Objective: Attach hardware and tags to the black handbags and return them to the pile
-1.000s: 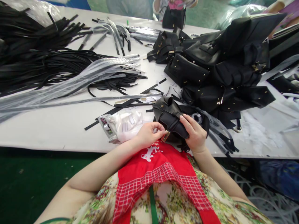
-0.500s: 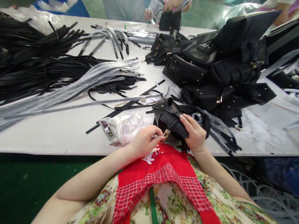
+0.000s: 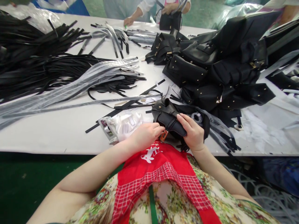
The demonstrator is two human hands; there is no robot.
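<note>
A small black handbag (image 3: 168,117) is held over the table's near edge, just above my red apron. My right hand (image 3: 194,134) grips its right side, thumb and fingers closed on the black material. On the lower left of the bag is a gold buckle (image 3: 163,135), and the bent fingers of my left hand (image 3: 148,134) pinch at its upper end. The fingertips of that hand are partly hidden. Behind my right hand lie more black material and a clear roll (image 3: 196,117).
Left of the bag sits an opened box (image 3: 107,130) with clear plastic packets (image 3: 130,121). Black straps (image 3: 70,68) cover the left of the white table (image 3: 58,137); black bags (image 3: 219,65) are heaped at right. Across the table, a co-worker's hand (image 3: 129,21) touches a green item.
My left hand has rolled over, its fingers now higher on the buckle. The bag has shifted slightly left. Opposite, the co-worker's hand has reached across to the green item.
</note>
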